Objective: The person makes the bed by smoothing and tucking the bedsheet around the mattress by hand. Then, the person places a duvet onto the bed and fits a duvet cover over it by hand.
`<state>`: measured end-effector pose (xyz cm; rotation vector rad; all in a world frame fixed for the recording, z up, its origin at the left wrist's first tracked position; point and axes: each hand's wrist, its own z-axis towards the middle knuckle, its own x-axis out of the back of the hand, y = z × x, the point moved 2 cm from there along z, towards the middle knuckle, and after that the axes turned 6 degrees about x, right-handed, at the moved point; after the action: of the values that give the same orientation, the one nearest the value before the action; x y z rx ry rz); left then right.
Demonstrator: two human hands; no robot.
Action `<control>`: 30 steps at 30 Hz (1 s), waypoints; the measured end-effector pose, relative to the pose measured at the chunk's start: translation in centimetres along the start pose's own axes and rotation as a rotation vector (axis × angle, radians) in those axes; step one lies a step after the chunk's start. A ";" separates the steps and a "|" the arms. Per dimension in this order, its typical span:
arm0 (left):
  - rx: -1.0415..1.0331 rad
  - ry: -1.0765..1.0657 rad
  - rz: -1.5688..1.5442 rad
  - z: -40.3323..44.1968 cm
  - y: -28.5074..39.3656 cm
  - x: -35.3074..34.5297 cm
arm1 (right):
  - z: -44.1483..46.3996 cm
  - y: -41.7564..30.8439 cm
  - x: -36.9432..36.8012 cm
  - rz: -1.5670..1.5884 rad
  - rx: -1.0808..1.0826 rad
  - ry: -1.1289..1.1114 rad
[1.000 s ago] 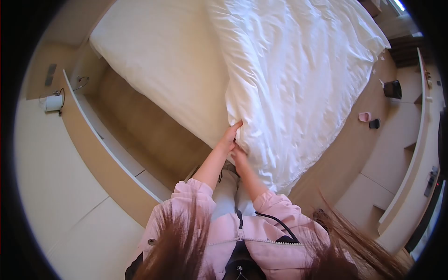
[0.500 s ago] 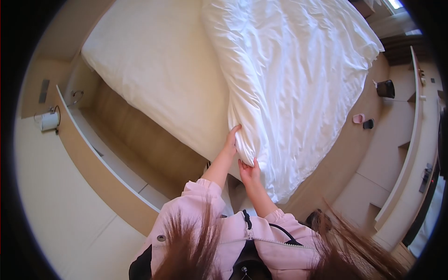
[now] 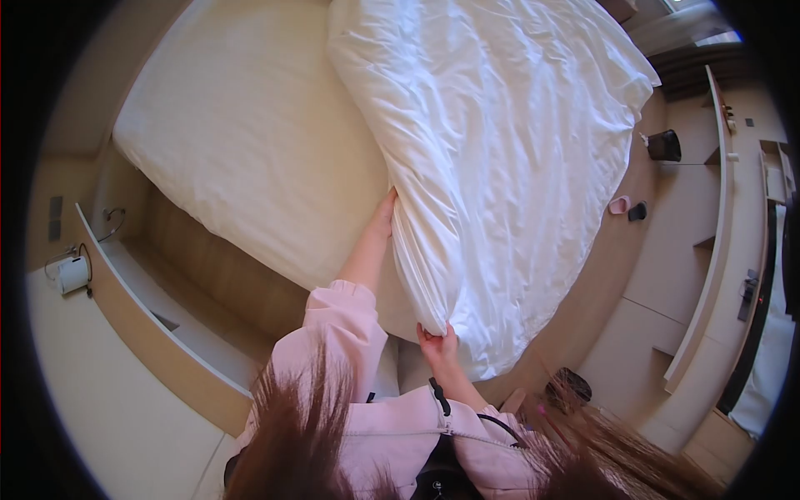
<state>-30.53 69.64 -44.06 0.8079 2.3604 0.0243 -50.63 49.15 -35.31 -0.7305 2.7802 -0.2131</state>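
Note:
A white duvet (image 3: pixel 500 183) covers the right part of the bed, its left edge folded into loose creases. To its left shows the bare cream mattress sheet (image 3: pixel 250 142). My left hand (image 3: pixel 383 212) is closed on the duvet's left edge, with its fingertips hidden by the fabric. Nearer my body, my right hand (image 3: pixel 437 342) pinches the duvet's near corner, where the cloth is drawn into tight folds between the two hands.
A wooden ledge (image 3: pixel 167 333) runs along the left, with a white cylindrical object (image 3: pixel 72 275) beside it. On the right floor are a black bin (image 3: pixel 664 146), a pink slipper (image 3: pixel 619 205) and a dark slipper (image 3: pixel 637 212). Shelving (image 3: pixel 708 250) lines the right wall.
My hands, close together before, have moved apart along the duvet edge: the left farther forward, the right nearer my body. The view has shifted, and the edge is now stretched between them.

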 end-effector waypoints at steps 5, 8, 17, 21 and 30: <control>-0.428 0.381 0.232 -7.1 1.1 5.9 | 1.8 0.3 0.9 -0.122 -0.043 -0.006; -0.551 0.518 0.296 -10.3 -0.1 11.4 | 2.7 1.5 1.5 -0.120 -0.103 -0.013; -0.430 0.808 0.795 -9.2 -0.8 14.9 | 3.0 1.0 0.4 0.005 -0.094 -0.131; -0.456 0.504 0.225 -10.6 -1.6 10.3 | -0.9 6.0 -3.2 -0.246 -0.294 -0.203; -0.180 0.093 0.778 -11.4 2.3 7.2 | 1.1 14.0 -14.7 -0.009 0.120 -0.110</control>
<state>-40.24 77.54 -38.51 1.5968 1.9425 0.5952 -44.43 68.49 -36.11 -0.7029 2.6352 -0.3279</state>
